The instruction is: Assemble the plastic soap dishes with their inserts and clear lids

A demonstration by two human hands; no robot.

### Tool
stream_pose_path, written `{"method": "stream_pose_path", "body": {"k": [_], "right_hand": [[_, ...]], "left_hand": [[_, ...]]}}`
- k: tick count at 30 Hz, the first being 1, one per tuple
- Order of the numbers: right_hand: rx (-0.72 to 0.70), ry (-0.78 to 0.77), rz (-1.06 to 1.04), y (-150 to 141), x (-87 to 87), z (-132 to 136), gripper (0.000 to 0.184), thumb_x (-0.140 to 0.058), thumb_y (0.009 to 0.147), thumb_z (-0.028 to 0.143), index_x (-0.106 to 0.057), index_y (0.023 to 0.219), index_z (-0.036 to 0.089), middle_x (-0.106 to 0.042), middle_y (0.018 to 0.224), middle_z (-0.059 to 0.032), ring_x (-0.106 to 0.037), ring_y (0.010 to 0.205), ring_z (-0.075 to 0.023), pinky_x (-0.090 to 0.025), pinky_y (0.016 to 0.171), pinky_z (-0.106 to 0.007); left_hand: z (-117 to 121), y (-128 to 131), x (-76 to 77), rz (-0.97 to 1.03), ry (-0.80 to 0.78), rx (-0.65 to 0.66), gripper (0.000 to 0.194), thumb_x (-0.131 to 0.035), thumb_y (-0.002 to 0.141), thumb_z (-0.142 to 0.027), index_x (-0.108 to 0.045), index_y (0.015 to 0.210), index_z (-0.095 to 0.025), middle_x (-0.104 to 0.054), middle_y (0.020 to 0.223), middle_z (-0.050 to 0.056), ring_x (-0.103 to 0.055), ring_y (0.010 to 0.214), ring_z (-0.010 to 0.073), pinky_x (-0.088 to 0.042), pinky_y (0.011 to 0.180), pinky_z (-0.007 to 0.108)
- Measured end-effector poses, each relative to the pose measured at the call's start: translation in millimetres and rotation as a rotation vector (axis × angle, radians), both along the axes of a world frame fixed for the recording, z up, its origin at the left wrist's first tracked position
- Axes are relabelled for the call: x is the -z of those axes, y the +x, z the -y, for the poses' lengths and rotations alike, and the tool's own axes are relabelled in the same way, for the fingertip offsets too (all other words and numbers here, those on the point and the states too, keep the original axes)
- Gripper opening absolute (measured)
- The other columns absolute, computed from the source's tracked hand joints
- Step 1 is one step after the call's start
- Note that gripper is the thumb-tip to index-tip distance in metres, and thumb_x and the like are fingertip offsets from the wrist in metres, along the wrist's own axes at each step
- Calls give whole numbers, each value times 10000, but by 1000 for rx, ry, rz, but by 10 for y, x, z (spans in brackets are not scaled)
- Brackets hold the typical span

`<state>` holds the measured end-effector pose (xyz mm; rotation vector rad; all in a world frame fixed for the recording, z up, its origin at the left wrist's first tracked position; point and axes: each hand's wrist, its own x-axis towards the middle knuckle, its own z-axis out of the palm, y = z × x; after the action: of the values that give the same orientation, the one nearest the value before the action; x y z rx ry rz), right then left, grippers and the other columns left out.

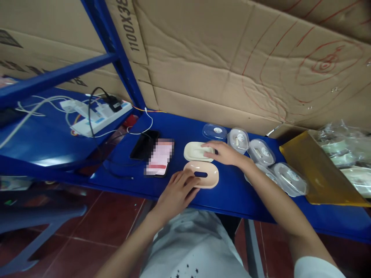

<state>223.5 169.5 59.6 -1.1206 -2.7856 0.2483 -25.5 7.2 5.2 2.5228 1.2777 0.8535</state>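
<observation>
A peach oval dish (213,180) with a long slot in its middle lies near the front edge of the blue table. My left hand (180,186) grips its left end, fingers over the rim and thumb along the near side. Just behind it, almost touching, is a cream oval dish (191,151), which seems to have another piece inside it. My right hand (222,153) is closed over the right part of this cream dish and hides its end. A clear lid (214,132) with a round white sticker lies behind the cream dish.
Several clear lidded boxes (261,152) with stickers stand on the right, beside a yellow-brown bin (321,173) of plastic-wrapped pieces. To the left are a lit phone (160,156), a dark phone (144,144) and a white power strip (101,119) with cables. Cardboard (203,69) walls the back.
</observation>
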Motion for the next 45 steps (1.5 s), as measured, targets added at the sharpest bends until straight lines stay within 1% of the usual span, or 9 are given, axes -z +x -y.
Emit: {"method": "stream_pose_path", "body": {"k": [4,8,17,22,27,31,38,41,45], "right_hand": [[214,75,58,26,-22,-223,551,-499,1098,344,-479,1610,142,-529,1623,-211,-519,1480,-331,-375,1233,-539],[281,74,164,101,-56,-188,544,-590,1041,334,-565,1531,97,-583,1545,-247,-560,1397,-392,-392,1182,-575],[219,69,221,282,-118,893,507,-570,1024,173,-564,1528,119,-628,1486,-206,-596,1355,-363,-460,1134,-527],[275,86,38,577,17,1495,510,-440,1038,84,-549,1524,197,-601,1537,-148,-570,1422,-325,-489,1165,-554],[394,61,-184,614,216,1931,352,-537,1086,264,-583,1434,245,-557,1589,-133,-478,1535,-348,-450,1232,-640],[455,59,-297,555,419,2144,390,-555,1088,274,-543,1478,257,-547,1606,-124,-437,1571,-329,-412,1268,-658],[423,177,-303,465,508,2222,679,-416,1052,74,-344,1684,312,-451,1702,-90,-325,1637,-314,-306,1309,-711],[306,173,-245,237,412,2059,645,-474,1065,132,-364,1683,285,-474,1692,-84,-352,1626,-302,-307,1321,-676],[233,198,-220,-30,375,1709,442,-512,1102,215,-570,1539,250,-655,1526,-96,-532,1505,-282,-307,1315,-648]], "left_hand": [[-2,-10,0,2,19,16,248,-596,1071,-231,-642,1315,-239,-639,1286,111,-633,1249,288,-513,1083,490],[14,-35,15,20,71,26,236,-620,1063,-217,-654,1296,-220,-661,1235,108,-654,1215,278,-511,1058,475],[-4,-1,79,47,135,-222,246,-654,1046,-225,-656,1293,-231,-683,1242,119,-672,1187,302,-546,1034,479],[-21,4,62,64,101,-206,265,-630,1045,-198,-636,1309,-220,-651,1339,144,-643,1273,313,-542,1107,508],[-26,29,-7,-19,11,-79,318,-596,1065,-225,-612,1382,-217,-588,1483,167,-572,1422,315,-485,1190,513],[-85,58,-115,-90,-25,-4,573,-523,1089,-236,-380,1643,-242,-399,1707,191,-364,1614,344,-327,1284,619],[-659,-161,-260,-208,14,-171,700,-444,904,-4,-484,1575,-198,-407,1721,180,-365,1616,364,-313,1275,640],[-849,-223,-251,-335,-30,-157,579,-458,925,-33,-605,1456,-215,-618,1557,167,-569,1466,376,-335,1240,678],[-849,-207,-228,-334,-61,-74,585,-450,945,-40,-580,1487,-219,-719,1423,131,-687,1311,317,-450,1174,577]]}}
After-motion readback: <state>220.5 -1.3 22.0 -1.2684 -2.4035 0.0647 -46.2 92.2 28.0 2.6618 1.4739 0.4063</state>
